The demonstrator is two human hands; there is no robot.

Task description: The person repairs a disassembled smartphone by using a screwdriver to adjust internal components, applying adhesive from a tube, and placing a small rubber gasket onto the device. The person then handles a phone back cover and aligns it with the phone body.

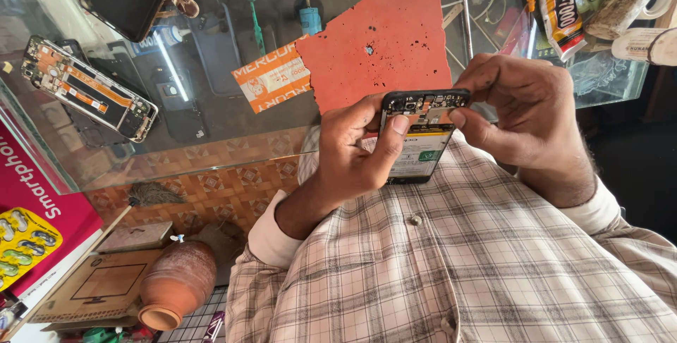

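While both hands (437,131) grip an opened phone (421,135), glass counter (211,124), red mat (384,43); tiled floor (211,188)

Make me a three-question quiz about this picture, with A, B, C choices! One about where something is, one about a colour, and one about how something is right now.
1. Where is the clay pot?
A. On the glass counter
B. Low down at the lower left, beside a cardboard box
C. In the left hand

2. What colour is the mat on the glass counter?
A. Red
B. Blue
C. White

3. How is the phone in the hands?
A. Whole, screen lit
B. Wrapped in paper
C. Back cover off, inner parts showing

Answers:
1. B: the pot lies below the counter, next to the box.
2. A: the ragged mat is red with small dark spots.
3. C: the left hand and right hand hold the phone with its board and battery bare.
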